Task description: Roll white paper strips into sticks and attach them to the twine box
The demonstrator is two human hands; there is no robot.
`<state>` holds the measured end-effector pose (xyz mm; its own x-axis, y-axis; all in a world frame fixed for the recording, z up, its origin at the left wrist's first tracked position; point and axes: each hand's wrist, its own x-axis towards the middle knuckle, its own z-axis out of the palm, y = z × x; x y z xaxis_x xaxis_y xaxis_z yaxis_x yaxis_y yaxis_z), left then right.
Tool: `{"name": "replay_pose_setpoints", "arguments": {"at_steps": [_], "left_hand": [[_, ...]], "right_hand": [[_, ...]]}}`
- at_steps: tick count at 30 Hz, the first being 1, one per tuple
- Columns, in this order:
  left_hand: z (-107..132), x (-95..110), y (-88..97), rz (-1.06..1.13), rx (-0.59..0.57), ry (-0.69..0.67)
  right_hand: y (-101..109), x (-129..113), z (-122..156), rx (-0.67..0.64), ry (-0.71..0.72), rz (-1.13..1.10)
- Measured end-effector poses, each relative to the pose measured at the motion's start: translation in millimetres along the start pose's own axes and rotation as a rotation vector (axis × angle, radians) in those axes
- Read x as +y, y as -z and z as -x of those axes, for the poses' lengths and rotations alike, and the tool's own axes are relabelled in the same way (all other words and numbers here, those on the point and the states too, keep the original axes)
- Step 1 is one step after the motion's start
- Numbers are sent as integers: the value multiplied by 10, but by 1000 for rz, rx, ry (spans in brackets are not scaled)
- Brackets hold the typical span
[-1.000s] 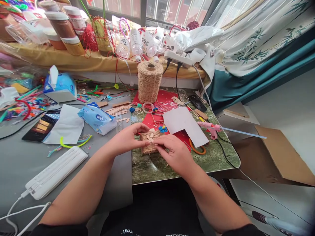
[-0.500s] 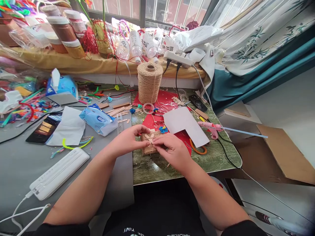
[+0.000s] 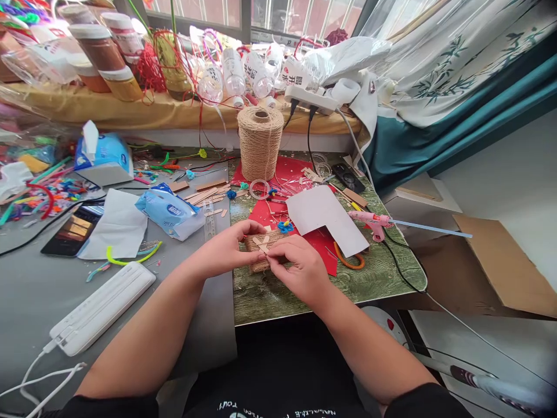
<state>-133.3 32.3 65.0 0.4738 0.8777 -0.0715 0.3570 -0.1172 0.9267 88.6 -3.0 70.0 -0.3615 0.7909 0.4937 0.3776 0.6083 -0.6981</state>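
Observation:
A small twine-wrapped block (image 3: pixel 260 266) rests on the green wood-grain table mat. Crossed pale wooden craft sticks (image 3: pixel 261 244) lie on its upper face. My left hand (image 3: pixel 228 247) grips the block from the left, fingers over the far edge and thumb near the sticks. From the right, my right hand (image 3: pixel 300 268) pinches the near end of a craft stick between thumb and fingertips. Part of the block is hidden behind that hand. Just beyond it is a blue pipe-cleaner flower (image 3: pixel 285 226) with a yellow centre.
A big twine spool (image 3: pixel 260 145) stands behind the work on red paper (image 3: pixel 326 255). White card (image 3: pixel 322 212) and a pink glue gun (image 3: pixel 373 220) lie to the right. Leftward are a wipes packet (image 3: pixel 169 212), a phone (image 3: pixel 72 229) and a white power strip (image 3: pixel 102 307).
My view has shifted slightly, so the scene sits a little further left. Both hands keep nearly the same hold on the block and stick.

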Motion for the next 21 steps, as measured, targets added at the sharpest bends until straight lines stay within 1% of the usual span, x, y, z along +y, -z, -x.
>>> {"name": "replay_pose_setpoints", "arguments": {"at_steps": [4, 10, 15, 18, 21], "left_hand": [[-10, -25, -7, 7, -7, -9], [-3, -11, 11, 18, -10, 13], [-16, -8, -23, 66, 13, 15], [-39, -12, -51, 81, 47, 29], [-53, -8, -66, 118, 43, 56]], "right_hand": [[-7, 24, 18, 12, -1, 0], [25, 34, 41, -8, 25, 0], [9, 63, 131, -60, 116, 102], [-25, 106, 211, -67, 171, 170], [-51, 154, 287, -71, 221, 242]]}}
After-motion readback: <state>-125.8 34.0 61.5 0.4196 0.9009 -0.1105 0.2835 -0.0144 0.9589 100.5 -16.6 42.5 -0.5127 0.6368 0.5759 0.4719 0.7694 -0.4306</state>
